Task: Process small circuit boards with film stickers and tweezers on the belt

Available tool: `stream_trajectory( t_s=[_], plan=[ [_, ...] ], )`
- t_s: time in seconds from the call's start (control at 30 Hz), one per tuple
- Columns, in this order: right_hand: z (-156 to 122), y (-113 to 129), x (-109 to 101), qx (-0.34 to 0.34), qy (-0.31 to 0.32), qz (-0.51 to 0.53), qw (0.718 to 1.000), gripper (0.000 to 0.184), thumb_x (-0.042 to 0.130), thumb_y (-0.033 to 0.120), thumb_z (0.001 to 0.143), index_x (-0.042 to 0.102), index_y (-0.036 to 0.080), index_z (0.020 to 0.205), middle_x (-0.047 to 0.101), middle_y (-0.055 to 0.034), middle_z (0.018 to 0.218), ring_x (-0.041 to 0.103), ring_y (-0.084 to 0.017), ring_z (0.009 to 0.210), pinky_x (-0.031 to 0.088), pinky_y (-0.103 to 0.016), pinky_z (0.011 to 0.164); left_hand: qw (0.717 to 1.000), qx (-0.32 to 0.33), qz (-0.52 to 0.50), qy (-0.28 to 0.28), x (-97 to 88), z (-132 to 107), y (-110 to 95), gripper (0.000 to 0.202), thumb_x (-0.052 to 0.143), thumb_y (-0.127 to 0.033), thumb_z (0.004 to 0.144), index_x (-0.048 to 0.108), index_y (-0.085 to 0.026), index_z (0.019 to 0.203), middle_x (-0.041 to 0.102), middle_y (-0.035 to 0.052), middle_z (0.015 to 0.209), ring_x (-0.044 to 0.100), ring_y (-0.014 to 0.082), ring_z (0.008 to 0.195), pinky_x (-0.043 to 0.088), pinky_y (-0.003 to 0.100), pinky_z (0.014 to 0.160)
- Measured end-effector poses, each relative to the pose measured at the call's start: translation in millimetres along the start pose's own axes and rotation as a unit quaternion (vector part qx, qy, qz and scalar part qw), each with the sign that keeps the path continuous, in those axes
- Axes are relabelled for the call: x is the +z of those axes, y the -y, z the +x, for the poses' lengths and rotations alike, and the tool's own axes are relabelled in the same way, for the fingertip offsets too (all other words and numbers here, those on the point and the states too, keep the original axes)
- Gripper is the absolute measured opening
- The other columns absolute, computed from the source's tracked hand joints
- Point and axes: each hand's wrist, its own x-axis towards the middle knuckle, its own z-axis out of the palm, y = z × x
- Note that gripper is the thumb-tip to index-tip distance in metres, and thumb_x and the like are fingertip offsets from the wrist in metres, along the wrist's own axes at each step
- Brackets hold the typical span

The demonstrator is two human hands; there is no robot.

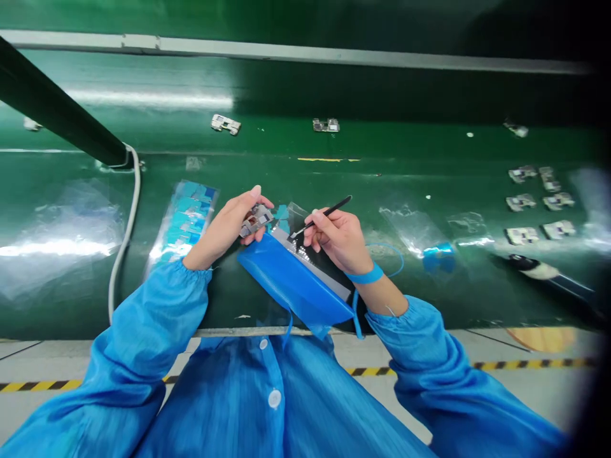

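Note:
My left hand point(235, 219) is closed round a small grey metal part point(256, 220) with cut-outs. In my right hand point(338, 240), pinched like a pen, is a pair of black tweezers point(338, 205). Their tip points down left, over a clear-and-white strip sheet point(324, 275); whether it touches cannot be made out. A blue plastic sheet point(296, 280) lies along that strip, close to the bench's front edge. Light-blue film pieces point(282, 217) sit between my two hands. A blue band point(365, 275) circles my right wrist.
Left of my left hand lies a sheet of light-blue stickers point(186, 216). Several similar metal parts point(521, 236) rest at the right, near a dark-tipped tool point(532, 264). Two more parts point(226, 124) point(326, 125) lie farther back. A green post point(67, 108) and white cable point(128, 235) stand left.

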Motion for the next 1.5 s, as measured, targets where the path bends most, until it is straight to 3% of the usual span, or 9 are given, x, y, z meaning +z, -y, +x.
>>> stream_trajectory(
  t_s=[0.17,0.27,0.33,0.53,0.73,0.9,1.17,1.3,1.5],
  plan=[
    [-6.9,4.1,0.1,0.021,-0.023,-0.035,0.999,0.053,0.104,0.065,0.07,0.084,0.018,0.083,0.071,-0.0075,0.064,0.066,-0.016,0.053,0.046,-0.024,0.043,1.0,0.0,-0.024,0.001,-2.3,1.7,4.0,0.025,0.068,-0.041,0.1,0.055,-0.02,0.097,0.071,-0.0007,0.07,0.051,0.008,0.046,0.035,0.021,0.047],
    [-4.9,-2.3,-5.9,0.039,-0.039,-0.073,0.996,0.048,0.105,0.064,0.067,0.087,0.022,0.08,0.072,-0.0136,0.071,0.066,-0.02,0.06,0.047,-0.032,0.048,0.999,0.015,0.04,-0.007,-9.5,5.1,9.9,0.032,0.088,-0.036,0.087,0.064,-0.017,0.095,0.067,-0.0026,0.069,0.062,0.01,0.058,0.048,0.023,0.06],
    [-1.1,-8.4,-7.3,0.036,-0.057,-0.08,0.995,0.047,0.105,0.067,0.065,0.087,0.025,0.077,0.07,-0.0167,0.074,0.065,-0.023,0.065,0.044,-0.039,0.05,0.996,0.047,0.069,0.017,-14.6,7.2,13.3,0.033,0.091,-0.035,0.087,0.071,-0.014,0.101,0.071,0.0001,0.082,0.067,0.0106,0.068,0.054,0.026,0.074],
    [1.9,-4.2,7.7,0.026,-0.051,-0.089,0.994,0.044,0.1,0.07,0.064,0.087,0.03,0.075,0.065,-0.0187,0.074,0.064,-0.025,0.065,0.036,-0.047,0.053,0.992,0.103,0.065,0.046,-11.8,4.3,14.5,0.062,0.079,-0.039,0.102,0.062,-0.01,0.154,0.071,0.0019,0.087,0.07,0.014,0.077,0.056,0.031,0.082],
    [7.4,2.2,22.0,0.018,0.004,-0.058,0.998,0.04,0.102,0.065,0.067,0.088,0.03,0.08,0.068,-0.0206,0.079,0.067,-0.028,0.067,0.045,-0.051,0.057,0.99,0.078,0.005,0.121,-7.4,7.1,14.6,0.067,0.084,-0.048,0.098,0.068,0.0,0.143,0.072,0.0072,0.097,0.069,0.0162,0.082,0.058,0.036,0.087],
    [4.0,-4.8,22.4,0.009,-0.004,-0.059,0.998,0.037,0.098,0.068,0.066,0.086,0.033,0.074,0.064,-0.019,0.069,0.065,-0.028,0.06,0.04,-0.048,0.049,0.988,0.091,-0.014,0.122,-3.4,8.5,18.9,0.076,0.088,-0.05,0.093,0.063,-0.004,0.148,0.071,0.0072,0.104,0.068,0.0154,0.081,0.058,0.037,0.089],
    [-4.2,11.8,31.9,0.041,0.0,-0.073,0.996,0.053,0.106,0.075,0.05,0.086,0.029,0.068,0.067,-0.0193,0.067,0.065,-0.029,0.058,0.047,-0.045,0.047,0.987,0.13,-0.01,0.097,7.7,7.3,29.5,0.052,0.076,-0.039,0.103,0.064,-0.009,0.143,0.069,0.0022,0.092,0.066,0.0111,0.073,0.056,0.03,0.08],
    [-5.3,17.3,36.4,0.035,0.024,-0.079,0.996,0.052,0.104,0.075,0.055,0.087,0.027,0.067,0.068,-0.0185,0.064,0.065,-0.028,0.055,0.048,-0.041,0.042,0.993,0.078,-0.018,0.091,10.0,7.4,28.8,0.044,0.065,-0.031,0.11,0.062,-0.01,0.148,0.07,0.0044,0.094,0.069,0.0126,0.074,0.06,0.029,0.078],
    [-6.3,12.9,30.5,-0.001,0.06,-0.037,0.998,0.046,0.102,0.066,0.072,0.087,0.022,0.076,0.072,-0.0147,0.064,0.069,-0.025,0.055,0.051,-0.034,0.044,0.993,0.108,-0.014,0.052,10.6,2.6,19.3,0.047,0.087,-0.038,0.096,0.072,-0.009,0.129,0.075,0.0106,0.115,0.071,0.0144,0.09,0.06,0.026,0.087]
  ],
)
